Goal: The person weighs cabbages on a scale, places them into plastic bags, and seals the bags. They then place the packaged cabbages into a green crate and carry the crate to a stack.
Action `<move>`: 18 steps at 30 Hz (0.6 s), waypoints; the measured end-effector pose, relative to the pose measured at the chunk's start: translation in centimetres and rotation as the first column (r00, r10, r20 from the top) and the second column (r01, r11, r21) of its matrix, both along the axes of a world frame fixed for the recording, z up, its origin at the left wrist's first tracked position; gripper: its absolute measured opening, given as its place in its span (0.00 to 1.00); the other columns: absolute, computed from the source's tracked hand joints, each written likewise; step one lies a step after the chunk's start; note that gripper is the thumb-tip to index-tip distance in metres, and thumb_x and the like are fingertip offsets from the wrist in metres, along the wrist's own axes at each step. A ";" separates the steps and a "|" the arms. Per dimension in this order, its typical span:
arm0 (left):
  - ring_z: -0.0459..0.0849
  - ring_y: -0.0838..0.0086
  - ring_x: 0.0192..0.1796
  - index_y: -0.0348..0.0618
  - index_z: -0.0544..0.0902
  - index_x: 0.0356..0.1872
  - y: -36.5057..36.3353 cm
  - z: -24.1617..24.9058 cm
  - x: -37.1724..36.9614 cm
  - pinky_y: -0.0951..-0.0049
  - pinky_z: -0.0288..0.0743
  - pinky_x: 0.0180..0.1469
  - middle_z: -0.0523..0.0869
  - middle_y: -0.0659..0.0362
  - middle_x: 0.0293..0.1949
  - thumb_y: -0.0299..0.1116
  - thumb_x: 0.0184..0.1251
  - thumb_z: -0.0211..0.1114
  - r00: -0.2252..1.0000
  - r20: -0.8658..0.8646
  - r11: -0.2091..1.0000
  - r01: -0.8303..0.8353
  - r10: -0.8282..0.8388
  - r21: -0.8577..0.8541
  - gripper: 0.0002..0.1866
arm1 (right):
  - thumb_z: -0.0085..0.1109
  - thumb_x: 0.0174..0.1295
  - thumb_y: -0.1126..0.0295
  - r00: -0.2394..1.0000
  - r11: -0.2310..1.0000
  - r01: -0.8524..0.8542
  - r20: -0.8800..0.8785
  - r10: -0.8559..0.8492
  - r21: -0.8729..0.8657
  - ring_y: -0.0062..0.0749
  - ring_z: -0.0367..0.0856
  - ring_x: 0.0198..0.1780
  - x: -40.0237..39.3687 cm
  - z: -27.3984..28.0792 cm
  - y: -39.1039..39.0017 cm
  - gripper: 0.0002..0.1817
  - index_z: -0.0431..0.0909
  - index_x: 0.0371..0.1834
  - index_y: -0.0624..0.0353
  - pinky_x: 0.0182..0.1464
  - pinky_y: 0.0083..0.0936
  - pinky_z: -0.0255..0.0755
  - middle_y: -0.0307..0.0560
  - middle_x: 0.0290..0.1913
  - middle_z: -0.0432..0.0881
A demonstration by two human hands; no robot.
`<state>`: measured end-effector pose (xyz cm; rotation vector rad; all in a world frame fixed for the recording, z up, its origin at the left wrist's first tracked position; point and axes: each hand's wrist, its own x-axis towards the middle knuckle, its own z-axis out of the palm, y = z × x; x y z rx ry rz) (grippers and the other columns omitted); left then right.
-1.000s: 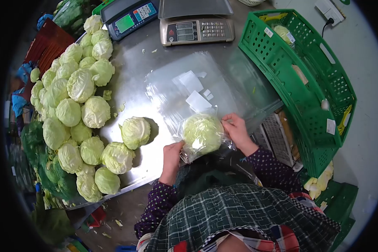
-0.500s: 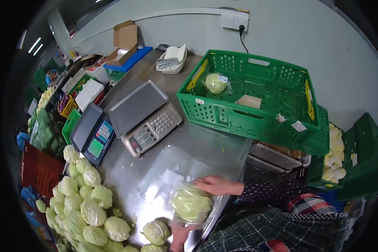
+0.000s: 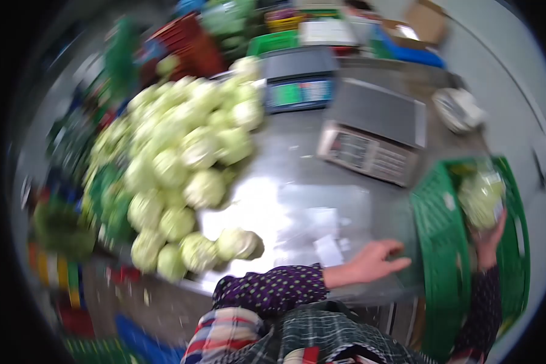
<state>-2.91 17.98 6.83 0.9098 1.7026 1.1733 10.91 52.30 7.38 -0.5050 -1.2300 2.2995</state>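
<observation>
My right hand (image 3: 490, 238) is inside the green crate (image 3: 438, 242) on the right, with its fingers closed around the underside of a wrapped cabbage (image 3: 482, 197). Motion blurs the clear film on it. My left hand (image 3: 379, 261) hovers over the near right part of the metal table (image 3: 279, 148), fingers apart and holding nothing. To its left lie a clear plastic sheet (image 3: 291, 197) and white paper pieces (image 3: 329, 250). Unwrapped cabbages (image 3: 188, 145) form a large heap on the table's left side.
A grey-topped scale (image 3: 376, 115) stands mid-table, and a blue scale (image 3: 300, 91) is left of it. A white basket (image 3: 458, 110) sits near the wall, with a cardboard box (image 3: 415, 27) farther back. Red crates (image 3: 185, 45) are behind the heap.
The view has swung left and down. The wrapped cabbage that was between both hands over the table is now at my right hand in the crate; my left hand has come off it.
</observation>
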 end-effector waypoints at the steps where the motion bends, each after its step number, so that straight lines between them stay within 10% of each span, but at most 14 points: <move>1: 0.79 0.64 0.56 0.37 0.75 0.58 -0.8 -1.0 -0.6 0.67 0.75 0.53 0.79 0.49 0.58 0.43 0.62 0.67 0.994 -0.010 0.994 -0.105 0.104 -0.018 0.28 | 0.41 0.67 0.41 0.971 0.966 0.201 0.161 -0.175 -0.165 0.45 0.78 0.57 -1.8 -0.3 -0.4 0.34 0.62 0.69 0.51 0.53 0.46 0.75 0.49 0.63 0.73; 5: 0.80 0.64 0.55 0.36 0.76 0.57 -5.7 -5.7 -2.5 0.67 0.76 0.52 0.81 0.48 0.54 0.46 0.61 0.67 0.920 -0.125 0.927 -0.360 0.371 0.100 0.29 | 0.58 0.61 0.47 0.948 0.986 0.167 0.277 -0.157 -0.015 0.45 0.79 0.52 -1.7 -13.4 8.0 0.35 0.68 0.64 0.61 0.50 0.36 0.75 0.49 0.57 0.77; 9: 0.75 0.53 0.61 0.39 0.73 0.60 -15.9 -6.2 -11.4 0.61 0.69 0.62 0.76 0.44 0.58 0.50 0.56 0.71 0.423 -0.444 0.521 -0.845 0.790 0.122 0.35 | 0.61 0.61 0.55 0.667 0.731 -0.349 0.703 -0.246 0.587 0.40 0.79 0.50 -3.1 -9.8 7.9 0.29 0.71 0.58 0.67 0.53 0.31 0.72 0.51 0.52 0.80; 11: 0.77 0.53 0.57 0.36 0.73 0.58 -23.2 -5.1 -19.7 0.59 0.71 0.58 0.77 0.45 0.56 0.48 0.54 0.72 0.002 -0.808 0.509 -0.778 0.590 0.369 0.35 | 0.59 0.63 0.65 0.399 0.334 -0.673 0.703 -0.588 0.660 0.33 0.79 0.44 -5.0 -3.9 5.7 0.20 0.75 0.52 0.70 0.50 0.26 0.71 0.48 0.42 0.82; 13: 0.75 0.51 0.56 0.34 0.70 0.59 -27.9 -2.3 -26.1 0.59 0.70 0.58 0.77 0.42 0.53 0.47 0.53 0.71 -0.165 -0.857 0.404 -0.828 0.488 0.389 0.37 | 0.59 0.63 0.67 0.833 0.302 -0.161 0.294 -0.469 0.939 0.30 0.78 0.38 -9.2 -0.4 0.0 0.17 0.75 0.50 0.69 0.43 0.26 0.73 0.44 0.37 0.80; 15: 0.72 0.50 0.60 0.33 0.69 0.61 -31.6 -2.6 -32.4 0.53 0.63 0.65 0.74 0.42 0.58 0.55 0.55 0.67 -0.427 -0.887 0.388 -0.798 0.176 0.461 0.41 | 0.59 0.63 0.68 0.947 0.382 -0.052 0.167 -0.275 0.923 0.26 0.78 0.36 -14.3 -1.2 -6.3 0.15 0.75 0.49 0.67 0.40 0.23 0.74 0.42 0.35 0.80; 18: 0.73 0.51 0.59 0.33 0.69 0.61 -32.5 -4.0 -33.3 0.52 0.62 0.64 0.75 0.43 0.58 0.58 0.54 0.66 -0.365 -0.928 0.399 -0.842 0.071 0.362 0.42 | 0.57 0.64 0.66 0.770 0.696 -0.588 0.548 0.326 0.412 0.29 0.83 0.36 -22.7 -1.1 -23.6 0.16 0.75 0.52 0.63 0.36 0.22 0.79 0.45 0.38 0.81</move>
